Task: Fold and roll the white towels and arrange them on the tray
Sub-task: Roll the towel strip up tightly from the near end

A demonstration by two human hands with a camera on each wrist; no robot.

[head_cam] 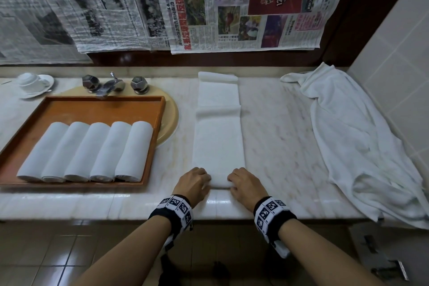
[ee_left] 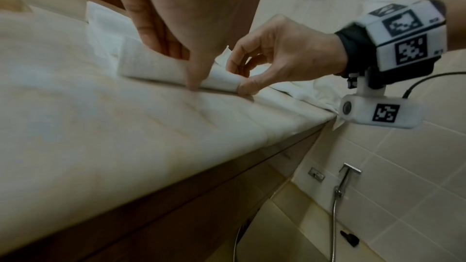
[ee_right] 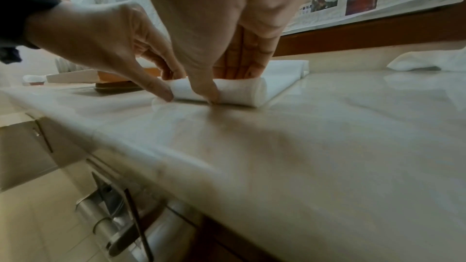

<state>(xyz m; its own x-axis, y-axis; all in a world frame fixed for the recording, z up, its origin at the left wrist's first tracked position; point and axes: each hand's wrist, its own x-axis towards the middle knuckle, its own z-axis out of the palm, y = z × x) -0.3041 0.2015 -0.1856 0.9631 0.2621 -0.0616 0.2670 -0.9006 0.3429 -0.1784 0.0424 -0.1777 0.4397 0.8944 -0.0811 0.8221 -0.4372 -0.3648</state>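
Lower centre of frame: your left hand [head_cam: 193, 184] and right hand [head_cam: 245, 184] had fingers curled over the rolled near end of the folded towel [head_cam: 218, 137], thumbs tucked at its edge. Five rolled towels [head_cam: 89, 152] lay side by side in the tray [head_cam: 148, 146] at left, and a loose towel [head_cam: 362, 137] sprawled at far right on the counter [head_cam: 278, 123].

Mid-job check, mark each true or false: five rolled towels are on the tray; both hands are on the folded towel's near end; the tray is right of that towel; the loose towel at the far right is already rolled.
1. Five rolled towels lie on the tray. True.
2. The left hand and right hand hold the folded towel at its near end. True.
3. The tray is right of it. False: left.
4. The loose towel is rolled. False: it lies crumpled, unfolded.
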